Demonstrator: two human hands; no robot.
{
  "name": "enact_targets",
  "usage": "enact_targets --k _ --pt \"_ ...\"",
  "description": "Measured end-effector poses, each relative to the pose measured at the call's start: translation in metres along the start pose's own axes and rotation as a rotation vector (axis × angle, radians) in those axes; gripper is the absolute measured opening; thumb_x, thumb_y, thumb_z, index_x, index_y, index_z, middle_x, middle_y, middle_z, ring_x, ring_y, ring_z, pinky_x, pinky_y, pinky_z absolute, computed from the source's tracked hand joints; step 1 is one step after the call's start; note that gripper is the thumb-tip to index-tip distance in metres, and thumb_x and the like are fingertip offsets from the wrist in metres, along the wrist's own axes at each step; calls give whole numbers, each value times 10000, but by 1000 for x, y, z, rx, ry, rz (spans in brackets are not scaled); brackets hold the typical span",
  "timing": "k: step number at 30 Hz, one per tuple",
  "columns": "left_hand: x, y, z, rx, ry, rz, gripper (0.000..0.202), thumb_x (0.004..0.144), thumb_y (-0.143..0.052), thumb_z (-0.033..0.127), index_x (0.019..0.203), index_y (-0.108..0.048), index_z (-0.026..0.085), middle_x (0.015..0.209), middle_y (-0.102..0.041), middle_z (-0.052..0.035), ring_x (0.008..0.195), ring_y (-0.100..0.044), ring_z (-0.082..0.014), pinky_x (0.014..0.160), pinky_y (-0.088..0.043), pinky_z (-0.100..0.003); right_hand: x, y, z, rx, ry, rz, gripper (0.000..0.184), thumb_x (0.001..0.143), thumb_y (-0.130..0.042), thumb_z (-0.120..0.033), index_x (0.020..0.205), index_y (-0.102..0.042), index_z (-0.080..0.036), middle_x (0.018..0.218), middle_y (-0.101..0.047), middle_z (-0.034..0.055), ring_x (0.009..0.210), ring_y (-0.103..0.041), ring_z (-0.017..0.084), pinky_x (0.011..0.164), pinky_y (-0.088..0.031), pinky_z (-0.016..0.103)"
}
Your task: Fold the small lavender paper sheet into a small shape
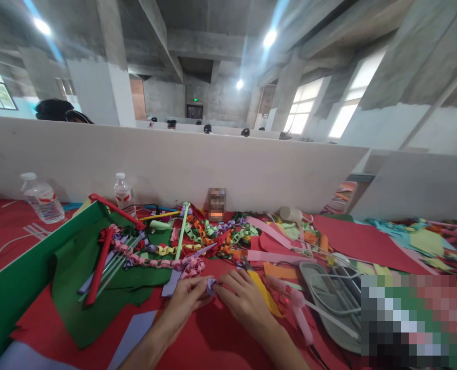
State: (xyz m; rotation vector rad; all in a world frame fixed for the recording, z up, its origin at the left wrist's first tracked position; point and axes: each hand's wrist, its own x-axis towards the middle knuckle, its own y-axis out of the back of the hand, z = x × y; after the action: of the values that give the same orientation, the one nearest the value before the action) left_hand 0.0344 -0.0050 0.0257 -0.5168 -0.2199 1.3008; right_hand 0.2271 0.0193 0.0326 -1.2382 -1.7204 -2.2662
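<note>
Between my fingertips, low over the red table cover, is a small folded piece of purple paper [211,285]. My left hand [188,295] pinches it from the left, with thumb and forefinger together. On the other side my right hand [242,295] closes its fingers on the same piece, hiding part of it. Just beyond the left hand lies a pink paper chain [161,263], ending in a bunched heap of loops. A flat purple sheet [170,284] sits beside that hand. Right of my right hand is a pink glue gun [298,306] with a small red light.
A grey tray [316,288] with rods and a white cable lies at right. Green paper [70,298] and red paper tubes [100,267] cover the left. Multicoloured chains [213,234] pile up ahead. Two water bottles [45,200] stand by a white partition [167,159].
</note>
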Motion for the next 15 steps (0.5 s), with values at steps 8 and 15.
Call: enact_targets --k 8,15 --pt "-1 4 -2 34 34 -8 409 745 -838 436 1035 -800 150 1008 -772 -133 886 -706 -210 837 -562 -316 2 3 -2 13 38 -23 217 1051 -446 -243 1018 -658 -211 973 -683 49 830 -560 187 761 -357 350" --pt "0 8 -2 -59 108 20 321 708 -877 346 946 -789 149 922 -787 -99 842 -739 -208 790 -582 -297 2 7 -6 102 -35 -54 160 996 -537 -178 1018 -680 -248 993 -683 46 866 -591 198 743 -430 332"
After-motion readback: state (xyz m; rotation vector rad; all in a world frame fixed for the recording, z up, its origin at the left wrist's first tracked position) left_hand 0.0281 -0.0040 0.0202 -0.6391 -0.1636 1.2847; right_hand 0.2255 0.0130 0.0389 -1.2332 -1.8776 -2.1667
